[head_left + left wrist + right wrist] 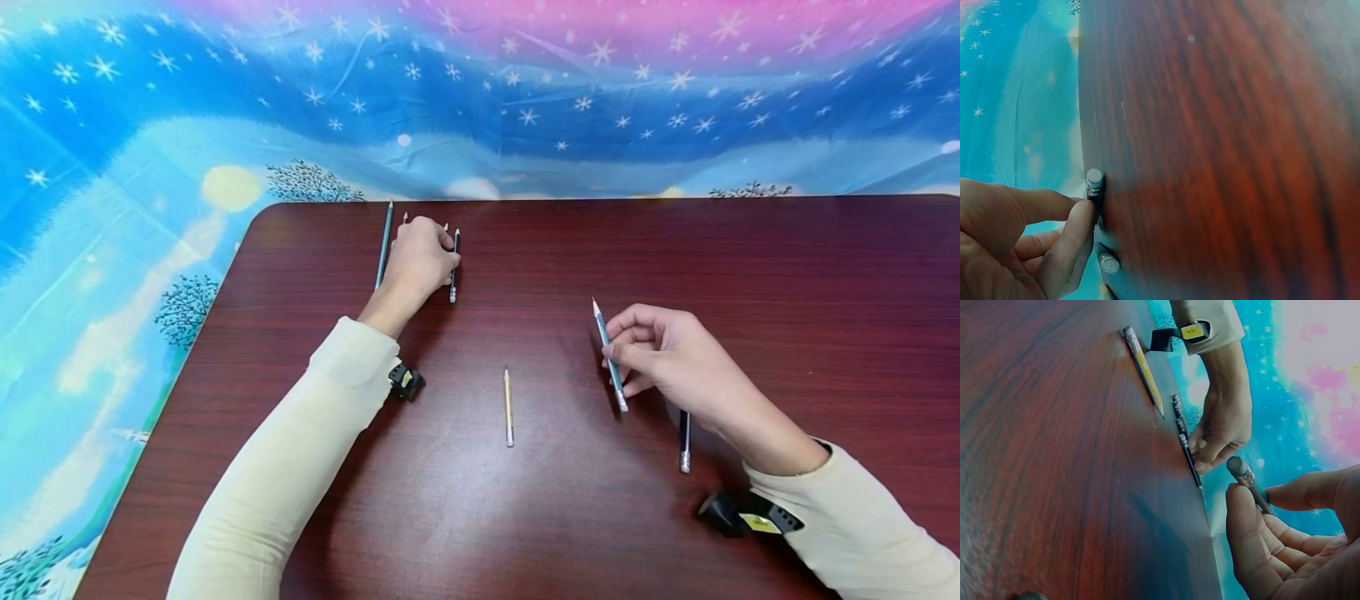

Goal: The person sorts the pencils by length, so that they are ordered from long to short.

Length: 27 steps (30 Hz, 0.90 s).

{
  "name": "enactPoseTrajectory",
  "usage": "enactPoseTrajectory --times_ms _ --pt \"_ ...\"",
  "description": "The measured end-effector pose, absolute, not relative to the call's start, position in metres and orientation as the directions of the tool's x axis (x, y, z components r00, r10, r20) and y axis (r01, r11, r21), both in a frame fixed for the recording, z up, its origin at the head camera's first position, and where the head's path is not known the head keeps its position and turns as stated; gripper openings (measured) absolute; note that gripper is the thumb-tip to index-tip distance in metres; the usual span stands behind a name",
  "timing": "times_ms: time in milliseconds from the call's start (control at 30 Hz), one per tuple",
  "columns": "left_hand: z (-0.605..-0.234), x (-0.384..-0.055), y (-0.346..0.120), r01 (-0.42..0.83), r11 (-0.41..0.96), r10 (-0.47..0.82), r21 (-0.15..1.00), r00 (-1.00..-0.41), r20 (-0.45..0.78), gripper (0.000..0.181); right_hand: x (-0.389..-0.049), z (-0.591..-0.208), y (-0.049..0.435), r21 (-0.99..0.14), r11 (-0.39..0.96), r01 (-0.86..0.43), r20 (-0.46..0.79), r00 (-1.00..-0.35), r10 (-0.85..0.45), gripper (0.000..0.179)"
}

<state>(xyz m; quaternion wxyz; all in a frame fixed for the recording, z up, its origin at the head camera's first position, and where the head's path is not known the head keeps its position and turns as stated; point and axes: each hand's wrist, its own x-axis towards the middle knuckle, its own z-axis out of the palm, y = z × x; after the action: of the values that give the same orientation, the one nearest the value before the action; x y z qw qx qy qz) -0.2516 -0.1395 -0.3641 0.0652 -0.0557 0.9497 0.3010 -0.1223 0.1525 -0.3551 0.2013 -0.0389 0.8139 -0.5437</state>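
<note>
At the far left of the table, my left hand (pixel 422 254) pinches a dark pencil (pixel 454 283) between thumb and fingers; its eraser end points toward me. The left wrist view shows the silver ferrule (pixel 1095 181) of that pencil just beyond the fingertips. Beside the hand lies a long blue-green pencil (pixel 386 242), and two more pencil tips peek out behind the knuckles, their bodies hidden. My right hand (pixel 675 354) holds a blue-green pencil (pixel 609 354) by thumb and fingertips, raised above the table in the right wrist view, sharpened tip pointing away.
A short yellow pencil (pixel 508 408) lies between the two hands. Partly beneath the right wrist is a black pencil (pixel 684 442). The dark red wooden table (pixel 825 292) ends at the back against a snowflake-patterned cloth (pixel 525 100). Each wrist wears a small black camera.
</note>
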Motion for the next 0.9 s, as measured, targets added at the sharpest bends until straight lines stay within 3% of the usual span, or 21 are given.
enactPoseTrajectory --times_ms 900 --pt "-0.355 -0.247 -0.151 -0.183 0.763 -0.081 0.62 -0.979 -0.189 0.017 -0.122 -0.357 0.153 -0.901 0.403 0.162 -0.289 -0.917 -0.276 0.023"
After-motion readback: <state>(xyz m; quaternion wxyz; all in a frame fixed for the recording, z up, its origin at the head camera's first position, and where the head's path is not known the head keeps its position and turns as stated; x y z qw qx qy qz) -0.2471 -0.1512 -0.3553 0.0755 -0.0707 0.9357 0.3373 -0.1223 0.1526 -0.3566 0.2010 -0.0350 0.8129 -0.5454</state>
